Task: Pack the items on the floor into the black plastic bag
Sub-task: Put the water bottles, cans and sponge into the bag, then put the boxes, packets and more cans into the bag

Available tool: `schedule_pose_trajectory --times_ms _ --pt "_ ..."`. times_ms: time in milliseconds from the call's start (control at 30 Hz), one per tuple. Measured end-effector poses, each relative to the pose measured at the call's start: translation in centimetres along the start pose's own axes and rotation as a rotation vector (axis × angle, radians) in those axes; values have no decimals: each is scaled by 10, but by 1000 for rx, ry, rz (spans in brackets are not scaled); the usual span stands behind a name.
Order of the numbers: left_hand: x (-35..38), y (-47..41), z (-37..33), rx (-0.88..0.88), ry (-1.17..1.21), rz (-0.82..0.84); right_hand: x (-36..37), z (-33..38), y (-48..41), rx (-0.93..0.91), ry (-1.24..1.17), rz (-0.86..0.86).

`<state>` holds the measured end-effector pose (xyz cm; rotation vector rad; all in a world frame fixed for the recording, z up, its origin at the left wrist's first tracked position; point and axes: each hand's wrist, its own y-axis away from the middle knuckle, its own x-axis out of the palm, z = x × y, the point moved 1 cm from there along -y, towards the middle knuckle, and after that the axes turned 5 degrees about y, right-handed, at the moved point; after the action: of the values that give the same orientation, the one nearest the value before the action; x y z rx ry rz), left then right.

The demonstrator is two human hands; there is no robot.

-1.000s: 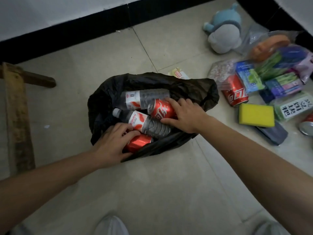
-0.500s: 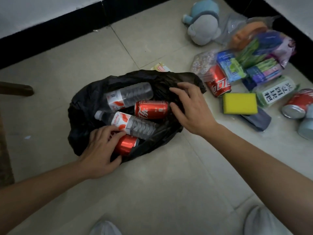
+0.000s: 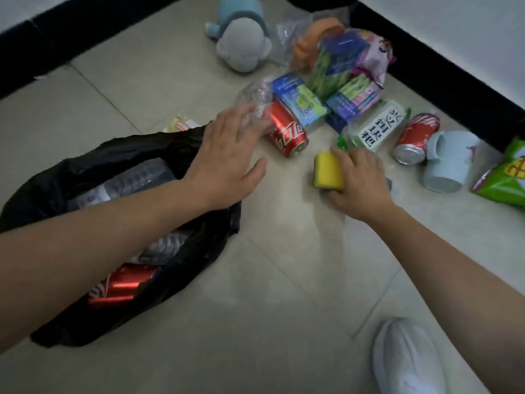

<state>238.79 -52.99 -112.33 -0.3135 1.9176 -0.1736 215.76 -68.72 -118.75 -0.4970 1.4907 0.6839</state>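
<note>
Head view: the black plastic bag lies open on the tiled floor at the left, its mouth facing up and to the right. Inside it lie clear water bottles and a red can, partly hidden under the left forearm.

The left hand hovers past the bag's far rim, fingers spread flat and holding nothing, its fingertips close to a second red can lying on its side on the floor with its long axis running from upper left to lower right and its base toward the camera. The right hand is curled around the yellow sponge, thumb on its near side and fingers over the far edge; the sponge's long axis runs roughly away from the camera.

Half a second ago the left hand rested on the can at the bag's near edge and the right hand was above the bag's rim; both have since left the bag and moved right toward the loose items, and the sponge, then lying flat with its long side left to right, has been turned.

Farther right lie a third red can, a pale blue mug on its side and a green packet.
</note>
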Motion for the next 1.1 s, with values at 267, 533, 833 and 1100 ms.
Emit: schedule_pose_trajectory --times_ms 267,533,833,1100 --pt "96 -41 -51 109 67 170 9 -66 55 604 -383 -350" --pt "182 -64 -102 130 -102 477 17 -85 64 883 -561 -377" --pt "85 -11 -74 29 46 127 -19 -30 6 697 -846 -487" --pt "-76 63 28 -145 -227 -2 -89 89 -48 336 -1100 -528"
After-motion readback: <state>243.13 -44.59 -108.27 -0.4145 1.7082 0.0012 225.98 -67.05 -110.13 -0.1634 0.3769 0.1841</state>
